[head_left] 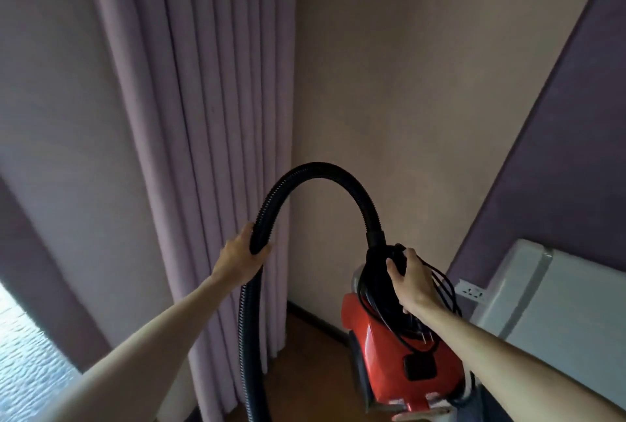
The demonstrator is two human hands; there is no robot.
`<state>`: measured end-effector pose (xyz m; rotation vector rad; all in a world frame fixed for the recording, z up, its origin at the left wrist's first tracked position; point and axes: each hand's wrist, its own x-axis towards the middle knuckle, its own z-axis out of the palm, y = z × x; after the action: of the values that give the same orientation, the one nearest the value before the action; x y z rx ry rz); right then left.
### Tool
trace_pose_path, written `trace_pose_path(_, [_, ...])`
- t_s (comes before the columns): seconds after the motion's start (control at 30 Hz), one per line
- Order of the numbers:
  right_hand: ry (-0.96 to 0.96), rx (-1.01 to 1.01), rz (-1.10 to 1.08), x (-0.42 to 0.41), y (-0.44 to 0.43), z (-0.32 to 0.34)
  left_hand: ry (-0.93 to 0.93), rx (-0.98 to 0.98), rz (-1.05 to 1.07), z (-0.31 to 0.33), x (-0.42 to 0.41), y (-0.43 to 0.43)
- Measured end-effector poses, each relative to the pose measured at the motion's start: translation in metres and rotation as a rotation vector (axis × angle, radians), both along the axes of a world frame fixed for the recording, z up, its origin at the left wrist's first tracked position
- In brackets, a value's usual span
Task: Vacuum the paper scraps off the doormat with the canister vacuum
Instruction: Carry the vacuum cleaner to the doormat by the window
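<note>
Red vacuum (389,347): near right, by the far corner. Left hand (242,254): fingers (262,250) clamped round hose (318,169). Right hand (411,281): gripping vacuum top over coiled cord (443,289). No doormat or scraps in view. Advised: carry level, keep hose slack, uncoil cord toward socket (471,291).

Corner of a room, pretty dim. Long mauve curtain (210,117) hangs in pleats on the left, going down to a brown wood floor (305,371). Next to it a plain beige wall (406,83) with a dark baseboard (318,316) along the bottom. The right side is a purple wall (559,150) with a white socket (471,291) on it, just beside some white cabinet (559,303). Bottom left there's a textured-glass window (23,354) letting daylight in.
</note>
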<state>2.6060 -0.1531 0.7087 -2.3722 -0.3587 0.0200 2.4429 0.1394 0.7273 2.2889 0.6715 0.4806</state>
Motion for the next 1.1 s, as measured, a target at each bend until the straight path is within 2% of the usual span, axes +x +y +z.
trace_pose_path(0.23, [0.03, 0.006, 0.243, 0.021, 0.025, -0.052, 0.136, -0.02, 0.235, -0.046, -0.027, -0.01])
trace_pose_path(0.47, [-0.015, 0.024, 0.484, 0.011, 0.045, -0.099, 0.119, -0.034, 0.431, -0.091, -0.08, -0.032])
trace_pose_path(0.57, [-0.006, -0.029, 0.557, 0.003, 0.055, -0.123, 0.081, -0.044, 0.517, -0.118, -0.105, -0.038])
trace_pose_path(0.8, [0.051, -0.07, 0.619, -0.022, 0.076, -0.183, 0.086, -0.111, 0.566, -0.185, -0.15, -0.051])
trace_pose_path(1.1, [0.114, -0.22, 0.662, -0.06, 0.083, -0.27, 0.148, -0.235, 0.711, -0.272, -0.18, -0.072])
